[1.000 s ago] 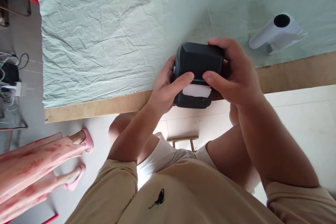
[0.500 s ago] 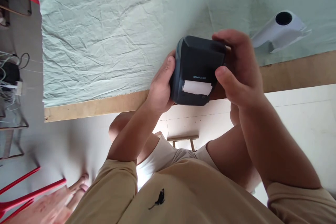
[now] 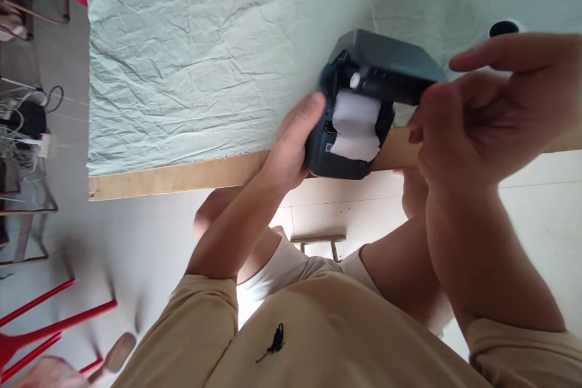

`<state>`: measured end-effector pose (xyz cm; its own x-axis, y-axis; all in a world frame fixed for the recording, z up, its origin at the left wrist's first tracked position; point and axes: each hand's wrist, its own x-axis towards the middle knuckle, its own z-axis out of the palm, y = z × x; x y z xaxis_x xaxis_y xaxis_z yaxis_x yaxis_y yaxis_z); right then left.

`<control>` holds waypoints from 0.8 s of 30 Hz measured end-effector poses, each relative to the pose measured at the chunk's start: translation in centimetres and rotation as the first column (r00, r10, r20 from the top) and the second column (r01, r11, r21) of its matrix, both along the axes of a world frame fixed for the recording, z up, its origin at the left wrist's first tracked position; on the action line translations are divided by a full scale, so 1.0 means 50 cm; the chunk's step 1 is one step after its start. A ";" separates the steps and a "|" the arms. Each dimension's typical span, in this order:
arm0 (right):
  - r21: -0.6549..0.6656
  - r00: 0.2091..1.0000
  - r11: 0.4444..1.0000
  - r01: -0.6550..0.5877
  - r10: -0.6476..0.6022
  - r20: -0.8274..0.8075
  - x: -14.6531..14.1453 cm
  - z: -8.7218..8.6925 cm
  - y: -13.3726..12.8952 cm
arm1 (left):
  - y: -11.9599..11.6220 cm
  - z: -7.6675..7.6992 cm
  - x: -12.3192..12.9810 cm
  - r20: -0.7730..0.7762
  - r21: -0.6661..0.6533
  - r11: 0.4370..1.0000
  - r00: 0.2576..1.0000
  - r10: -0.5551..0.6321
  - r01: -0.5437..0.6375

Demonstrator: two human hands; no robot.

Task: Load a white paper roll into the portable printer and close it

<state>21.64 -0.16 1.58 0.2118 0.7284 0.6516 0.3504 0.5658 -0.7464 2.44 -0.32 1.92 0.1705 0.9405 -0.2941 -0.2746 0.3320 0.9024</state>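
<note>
A dark label printer is held over the table's front edge. Its lid stands raised on the far side, and a roll of white label paper shows inside, with a torn end hanging over the front. My left hand wraps round the printer's left side, thumb on top. At the lid's right corner, my right hand has curled fingers closed against the edge, one finger stretched out above. Partly behind that hand lies a white paper roll with a dark hollow core.
A wrinkled pale green cloth covers the table, leaving a bare wooden edge along the front. On the left are tangled cables, red stool legs and part of another person's foot. A wooden stool stands below.
The printer's lid has swung up from closed, uncovering the paper roll inside. My right hand has moved right with the lid's edge, while my left hand keeps its hold on the printer.
</note>
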 end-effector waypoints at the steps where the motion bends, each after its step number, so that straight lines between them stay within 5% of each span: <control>1: 0.063 0.999 0.997 0.038 -0.037 -0.019 -0.011 0.015 -0.001 | -0.001 0.000 -0.003 0.034 0.037 0.998 0.998 -0.050 0.049; 4: -0.011 0.995 0.995 0.095 -0.095 0.026 -0.030 0.048 -0.001 | 0.001 -0.011 -0.014 0.111 0.118 0.987 0.986 -0.125 0.111; 7: -0.077 0.946 0.993 0.087 -0.058 0.318 -0.021 0.055 0.003 | 0.004 -0.023 -0.020 0.115 0.150 0.982 0.985 -0.130 0.112; 10: -0.182 0.819 0.982 0.055 0.060 0.570 0.009 0.045 0.007 | 0.006 -0.021 -0.017 0.087 0.154 0.981 0.987 -0.132 0.117; 14: -0.322 0.737 0.946 -0.027 0.237 0.633 0.046 0.039 0.014 | 0.005 -0.006 -0.013 0.054 0.144 0.981 0.988 -0.141 0.132; 19: -0.356 0.859 0.919 -0.172 0.317 0.403 0.030 0.063 0.022 | -0.001 -0.004 -0.013 0.089 0.126 0.989 0.992 -0.087 0.076; 21: -0.337 0.957 0.913 -0.228 0.275 0.097 0.017 0.061 0.032 | -0.003 -0.007 -0.011 0.089 0.103 0.994 0.995 -0.046 0.037; 24: -0.311 0.941 0.923 -0.229 0.127 -0.314 0.015 0.034 0.054 | -0.004 -0.009 -0.004 0.085 0.052 0.998 0.995 0.042 -0.047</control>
